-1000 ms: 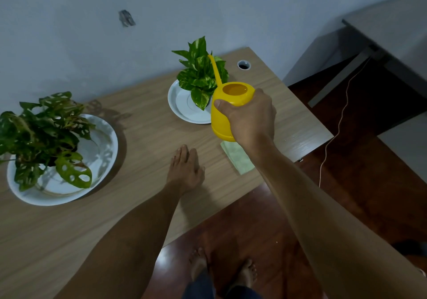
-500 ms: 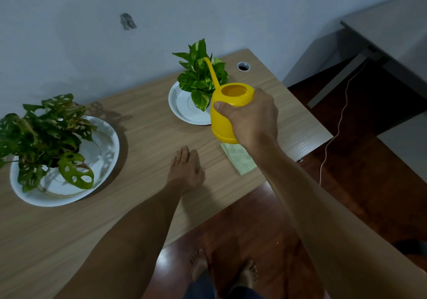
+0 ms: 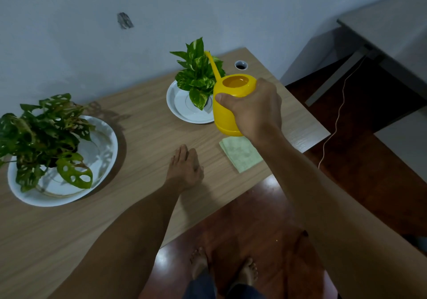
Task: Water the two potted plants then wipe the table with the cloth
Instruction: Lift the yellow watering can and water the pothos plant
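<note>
From the head view, the right hand (image 3: 255,110) is wrapped round the body of the yellow watering can (image 3: 227,104), thumb across its front. The can is held above the table (image 3: 143,137), and its thin spout reaches up into the leaves of the small potted plant (image 3: 198,74) on its white saucer (image 3: 182,106) — placed, I judge, to pour there. No stream can be made out. The left hand (image 3: 184,169) lies flat and empty on the wood, likely as a brace. The green cloth (image 3: 240,153) waits by the near edge, just under the can. The larger potted plant (image 3: 44,134) sits in a white dish (image 3: 104,137) well to the left — whether it is watered I cannot tell.
</note>
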### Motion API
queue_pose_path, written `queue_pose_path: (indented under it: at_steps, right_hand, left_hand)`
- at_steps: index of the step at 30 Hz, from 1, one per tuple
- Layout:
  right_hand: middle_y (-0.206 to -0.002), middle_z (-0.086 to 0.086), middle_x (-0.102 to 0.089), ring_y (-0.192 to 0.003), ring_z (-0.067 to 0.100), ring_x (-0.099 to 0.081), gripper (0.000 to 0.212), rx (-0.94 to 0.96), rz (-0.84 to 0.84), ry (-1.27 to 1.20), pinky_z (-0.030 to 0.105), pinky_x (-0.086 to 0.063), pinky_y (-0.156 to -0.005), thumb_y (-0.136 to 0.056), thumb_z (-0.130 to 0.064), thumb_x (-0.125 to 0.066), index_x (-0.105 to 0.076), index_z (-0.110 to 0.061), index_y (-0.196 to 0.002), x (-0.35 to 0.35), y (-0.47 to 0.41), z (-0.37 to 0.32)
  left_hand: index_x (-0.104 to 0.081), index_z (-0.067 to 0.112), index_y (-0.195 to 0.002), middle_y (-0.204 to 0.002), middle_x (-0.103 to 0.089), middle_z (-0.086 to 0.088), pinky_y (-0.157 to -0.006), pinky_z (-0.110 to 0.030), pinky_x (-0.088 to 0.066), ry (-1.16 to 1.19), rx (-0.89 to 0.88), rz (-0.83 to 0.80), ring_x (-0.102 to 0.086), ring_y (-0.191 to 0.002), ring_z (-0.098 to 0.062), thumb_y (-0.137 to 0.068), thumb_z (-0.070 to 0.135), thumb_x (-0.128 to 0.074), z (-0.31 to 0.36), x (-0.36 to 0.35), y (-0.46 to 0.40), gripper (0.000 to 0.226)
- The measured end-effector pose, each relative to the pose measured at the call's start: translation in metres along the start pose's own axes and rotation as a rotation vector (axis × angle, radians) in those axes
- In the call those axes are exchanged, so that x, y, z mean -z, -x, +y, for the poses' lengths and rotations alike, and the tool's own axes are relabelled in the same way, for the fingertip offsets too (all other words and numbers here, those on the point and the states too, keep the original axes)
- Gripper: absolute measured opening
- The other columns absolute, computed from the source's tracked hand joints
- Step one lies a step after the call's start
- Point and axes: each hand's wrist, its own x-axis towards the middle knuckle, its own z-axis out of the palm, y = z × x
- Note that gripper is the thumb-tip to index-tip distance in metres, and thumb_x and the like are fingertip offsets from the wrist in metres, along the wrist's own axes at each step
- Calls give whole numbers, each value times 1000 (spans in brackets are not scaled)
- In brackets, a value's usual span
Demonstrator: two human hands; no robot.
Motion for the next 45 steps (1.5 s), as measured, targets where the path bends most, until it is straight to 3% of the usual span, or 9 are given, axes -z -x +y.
queue_pose_path:
  at_steps: [8,14,17,24,34,41,45]
  right_hand:
    - [-116,4,-68,-110,25,-63,67,31,-31,-44,29,-43,-76,-69,-51,-89,-63,-13,-118,-3,2,-10]
    - [-93,-10,-57,-96,17,-59,53,52,-72,-39,27,-43,-75,-70,-46,-90,-63,-20,-107,0,8,-8]
    - [-95,-10,-58,-96,16,-59,57,55,-80,-36,28,-45,-76,-69,-46,-91,-65,-19,-112,3,11,-5]
    - [-114,3,-72,-108,25,-66,65,30,-33,31,36,-55,-85,-65,-53,-90,-69,-17,-116,8,8,6]
    - [-118,6,-68,-109,27,-63,67,36,10,21,29,-41,-76,-70,-54,-87,-64,-12,-116,14,-2,2]
    - [-106,-2,-65,-107,24,-64,62,68,-19,-21,28,-41,-75,-70,-51,-88,-66,-16,-116,14,1,-6]
    - [-112,3,-69,-106,24,-65,63,71,-38,-18,29,-44,-74,-69,-52,-89,-66,-16,-116,15,4,-7]
  left_hand:
    - [-17,17,-162,-171,-3,-19,-128,-47,-7,1,1,-10,-1,-158,-38,-99,50,-48,-2,0,-1,78]
    - [-16,17,-163,-171,-2,-18,-128,-45,-4,6,5,-13,1,-159,-36,-99,52,-44,-2,2,0,78]
    - [-18,16,-162,-171,-4,-19,-127,-46,-5,8,7,-9,0,-159,-37,-91,57,-37,-1,2,2,84]
    - [-19,15,-161,-170,-6,-20,-127,-47,-7,-4,-1,-6,-1,-159,-37,-99,51,-46,0,3,2,77]
    - [-19,16,-161,-170,-4,-21,-128,-47,-8,7,-2,-28,-1,-159,-38,-93,56,-41,2,8,3,81]
    - [-15,16,-163,-170,-1,-21,-129,-46,-5,7,-1,-43,2,-159,-36,-90,58,-35,-3,5,1,87]
    - [-13,17,-163,-171,1,-19,-129,-46,-4,-2,-6,-44,5,-159,-34,-96,56,-39,-4,3,0,83]
